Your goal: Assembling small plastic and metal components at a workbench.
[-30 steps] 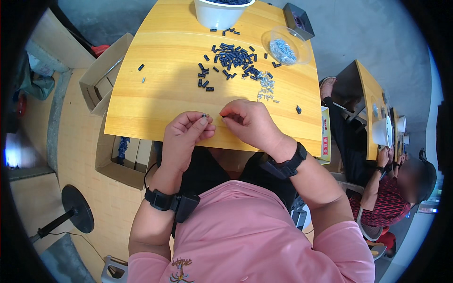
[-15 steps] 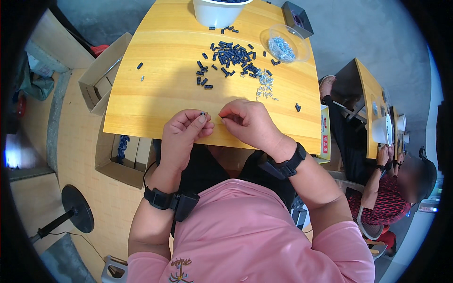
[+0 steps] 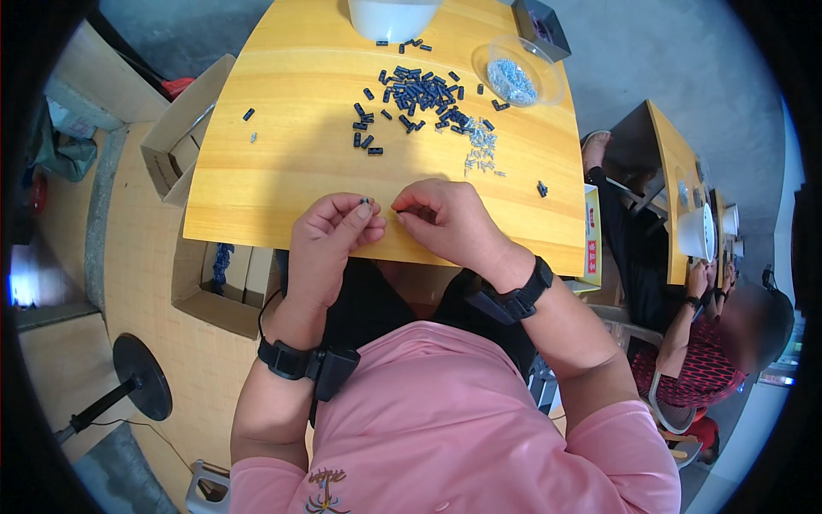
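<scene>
Near the table's front edge, my left hand (image 3: 332, 233) pinches a small part (image 3: 365, 200) between thumb and forefinger; a dark and silvery tip shows. Just right of it, apart by a small gap, my right hand (image 3: 449, 221) is closed on a tiny dark piece (image 3: 399, 212), mostly hidden by the fingertips. Beyond my hands lies a loose heap of short black plastic pieces (image 3: 419, 92). Small silver screw-like metal parts (image 3: 481, 147) are scattered at the heap's near right side.
A white tub (image 3: 394, 21) and a clear bowl of metal parts (image 3: 512, 81) stand at the far side of the table (image 3: 291, 188), near a dark box (image 3: 541, 30). Cardboard boxes (image 3: 227, 295) sit at left. Another person (image 3: 693, 343) works at a table on the right.
The table and its contents have shifted slightly in view. Both hands keep their pinches, with the left fingers moved only a little.
</scene>
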`<state>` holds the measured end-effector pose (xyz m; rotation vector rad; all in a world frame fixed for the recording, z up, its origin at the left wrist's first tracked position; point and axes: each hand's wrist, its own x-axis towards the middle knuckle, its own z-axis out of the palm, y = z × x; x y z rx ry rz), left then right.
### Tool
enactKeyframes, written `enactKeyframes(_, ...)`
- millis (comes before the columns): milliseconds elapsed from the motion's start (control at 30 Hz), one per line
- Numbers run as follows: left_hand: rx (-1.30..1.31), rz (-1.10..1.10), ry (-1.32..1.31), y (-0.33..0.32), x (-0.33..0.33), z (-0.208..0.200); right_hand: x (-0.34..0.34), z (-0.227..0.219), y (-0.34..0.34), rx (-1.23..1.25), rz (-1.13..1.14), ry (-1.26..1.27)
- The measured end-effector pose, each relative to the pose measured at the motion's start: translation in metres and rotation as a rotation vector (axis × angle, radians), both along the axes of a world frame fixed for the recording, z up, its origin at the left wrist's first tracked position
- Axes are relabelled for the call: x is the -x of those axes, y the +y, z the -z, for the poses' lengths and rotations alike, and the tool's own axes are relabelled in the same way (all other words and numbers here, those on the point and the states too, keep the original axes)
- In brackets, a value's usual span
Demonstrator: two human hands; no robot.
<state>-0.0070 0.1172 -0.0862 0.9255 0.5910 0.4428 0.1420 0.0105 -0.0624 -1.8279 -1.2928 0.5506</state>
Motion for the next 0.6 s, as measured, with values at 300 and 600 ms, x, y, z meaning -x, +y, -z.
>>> enactKeyframes(300,-0.004,-0.009,-0.001,0.0,-0.0001,0.0,0.0015,0.0036,0.0002,0.012,0.009,0.042)
enactKeyframes(600,-0.005,-0.016,-0.028,-0.0013,0.0011,0.0012,0.0022,0.004,-0.0002,0.022,0.011,0.036)
